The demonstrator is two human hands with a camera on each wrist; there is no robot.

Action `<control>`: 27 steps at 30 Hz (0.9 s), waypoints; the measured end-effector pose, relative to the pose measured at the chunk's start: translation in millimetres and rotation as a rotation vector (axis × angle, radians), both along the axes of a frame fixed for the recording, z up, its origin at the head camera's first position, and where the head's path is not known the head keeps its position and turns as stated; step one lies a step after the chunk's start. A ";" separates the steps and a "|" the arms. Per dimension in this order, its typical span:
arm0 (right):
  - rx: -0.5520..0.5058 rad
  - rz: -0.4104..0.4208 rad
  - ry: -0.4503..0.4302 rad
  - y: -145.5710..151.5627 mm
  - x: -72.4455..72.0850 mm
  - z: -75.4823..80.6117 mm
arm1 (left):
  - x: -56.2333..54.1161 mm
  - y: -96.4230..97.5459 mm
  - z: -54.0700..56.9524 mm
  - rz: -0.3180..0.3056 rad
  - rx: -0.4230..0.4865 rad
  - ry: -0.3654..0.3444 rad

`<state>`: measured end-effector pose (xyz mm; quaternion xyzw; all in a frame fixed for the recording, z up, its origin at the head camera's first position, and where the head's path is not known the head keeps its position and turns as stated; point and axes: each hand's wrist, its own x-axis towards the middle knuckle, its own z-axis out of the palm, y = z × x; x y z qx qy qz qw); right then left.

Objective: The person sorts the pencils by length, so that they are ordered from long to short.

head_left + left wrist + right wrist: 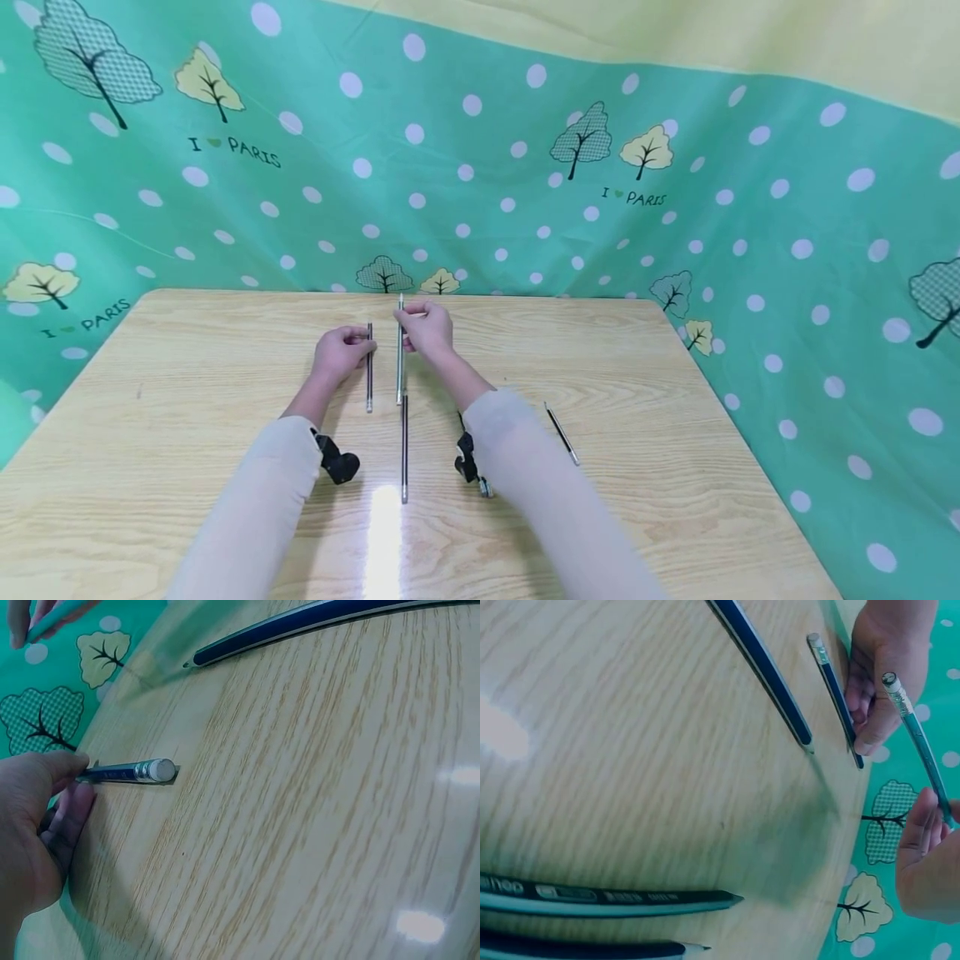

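Near the back of the table, my left hand pinches a dark navy pencil between thumb and fingers. Its white eraser end points toward me, and in the left wrist view the pencil lies close over the wood. Just to the right, my right hand pinches a green pencil, raised with its eraser end toward me in the right wrist view. A second navy pencil lies lengthwise on the table between my forearms, its sharpened tip pointing away and close to the green pencil's eraser end.
To the right of my right forearm a dark pencil lies slanted. In the right wrist view a dark green lettered pencil lies beside another navy pencil. A patterned green cloth hangs behind the wooden table.
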<state>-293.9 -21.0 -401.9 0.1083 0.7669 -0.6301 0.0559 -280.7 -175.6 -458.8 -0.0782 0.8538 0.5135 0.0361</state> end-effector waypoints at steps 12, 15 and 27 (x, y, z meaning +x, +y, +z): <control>0.020 -0.023 -0.018 -4.8 1.6 -11.2 | 0.1 -0.9 -1.1 -0.007 -0.006 0.006; 0.021 -0.020 -0.012 -5.8 1.2 -15.3 | 0.1 -1.2 -1.2 -0.010 -0.011 0.004; 0.075 -0.009 -0.025 -12.7 -2.4 -32.3 | 0.9 -1.8 0.3 -0.013 -0.019 0.022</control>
